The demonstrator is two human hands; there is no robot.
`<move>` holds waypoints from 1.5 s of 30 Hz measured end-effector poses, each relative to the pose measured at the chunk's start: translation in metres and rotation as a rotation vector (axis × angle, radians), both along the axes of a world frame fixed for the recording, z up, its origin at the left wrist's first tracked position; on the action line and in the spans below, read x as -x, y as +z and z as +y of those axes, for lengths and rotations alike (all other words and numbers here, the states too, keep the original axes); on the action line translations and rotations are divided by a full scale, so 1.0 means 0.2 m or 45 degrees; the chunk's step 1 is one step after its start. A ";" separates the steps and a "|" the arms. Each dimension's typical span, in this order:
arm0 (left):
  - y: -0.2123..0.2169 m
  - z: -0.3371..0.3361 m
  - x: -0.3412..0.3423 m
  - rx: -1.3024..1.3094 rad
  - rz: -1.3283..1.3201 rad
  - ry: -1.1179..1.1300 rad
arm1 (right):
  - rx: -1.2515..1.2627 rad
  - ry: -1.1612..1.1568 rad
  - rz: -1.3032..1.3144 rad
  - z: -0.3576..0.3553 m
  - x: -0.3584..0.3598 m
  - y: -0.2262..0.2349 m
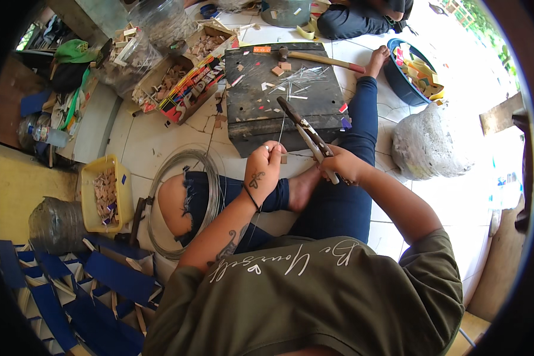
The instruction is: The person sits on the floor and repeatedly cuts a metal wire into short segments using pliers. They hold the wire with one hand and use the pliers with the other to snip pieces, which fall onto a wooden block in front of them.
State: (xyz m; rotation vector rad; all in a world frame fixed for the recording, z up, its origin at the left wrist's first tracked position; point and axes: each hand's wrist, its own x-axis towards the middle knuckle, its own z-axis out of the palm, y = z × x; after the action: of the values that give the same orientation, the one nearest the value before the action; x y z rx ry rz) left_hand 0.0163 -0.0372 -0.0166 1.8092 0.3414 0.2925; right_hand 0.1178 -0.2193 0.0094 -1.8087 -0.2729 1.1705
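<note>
My left hand [264, 166] is closed, thumb and fingers pinching a thin metal wire [281, 127] that points up toward the dark block. In my right hand [341, 164] are metal snips [305, 132], held by the handles with their dark jaws beside the wire. Whether the jaws touch the wire I cannot tell. A large coil of wire [154, 228] rests around my bent left leg. Beyond my hands stands a dark work block [249, 113], with many short cut wires [305, 77] scattered on top.
A hammer [320, 59] and small wood pieces [277, 70] lie on the block. Left are a carton of wood pieces [187, 89], a yellow bin [88, 202] and blue panels [115, 276]. Right are a blue tub [397, 77] and wrapped bundle [427, 142]. Another person [362, 21] sits beyond.
</note>
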 end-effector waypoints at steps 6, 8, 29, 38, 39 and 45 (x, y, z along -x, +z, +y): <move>0.01 0.00 -0.01 -0.026 0.041 -0.001 | 0.218 0.153 -0.627 -0.01 -0.03 -0.06; 0.01 0.01 -0.01 -0.022 0.070 0.006 | 0.273 0.181 -0.776 -0.01 -0.05 -0.06; 0.05 0.05 -0.11 -0.082 0.006 -0.008 | -0.322 0.257 0.089 -0.04 0.02 0.05; 0.07 0.03 -0.06 0.368 0.128 -0.138 | -0.216 -0.008 0.180 -0.02 0.01 -0.08; 0.08 0.02 -0.01 0.494 0.189 -0.167 | -0.200 -0.059 0.162 -0.02 0.00 -0.08; 0.05 -0.06 0.11 0.675 0.209 -0.045 | -0.092 -0.053 -0.005 0.00 0.00 -0.09</move>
State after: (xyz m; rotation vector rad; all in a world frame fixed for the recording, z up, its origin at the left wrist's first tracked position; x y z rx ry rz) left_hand -0.0058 -0.0482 -0.0063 1.3161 0.4537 0.0196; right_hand 0.1168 -0.2187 -0.0092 -1.7458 -0.2753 1.1145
